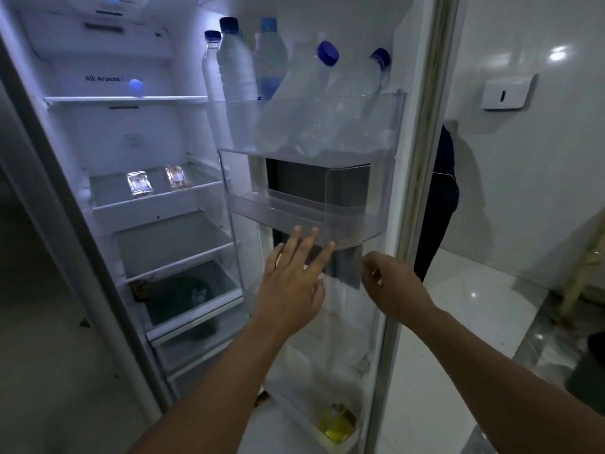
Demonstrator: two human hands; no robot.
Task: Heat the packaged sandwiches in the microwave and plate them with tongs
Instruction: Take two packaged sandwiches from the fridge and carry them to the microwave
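The fridge stands open. Two clear-wrapped packaged sandwiches lie side by side on a middle glass shelf, one at the left [139,182] and one at the right [176,176]. My left hand [296,273] reaches forward with straight, spread fingers, its tips at the underside of the clear door bin [353,231]; it holds nothing. My right hand [388,280] hangs beside it near the door's inner edge, fingers loosely curled and empty. Both hands are well right of and below the sandwiches.
The upper door bin [311,119] carries several water bottles with blue caps. A yellow bottle [337,424] sits in the lowest door bin. A dark object [186,296] lies on a lower shelf. The door edge [415,158] stands at the right, with tiled floor beyond.
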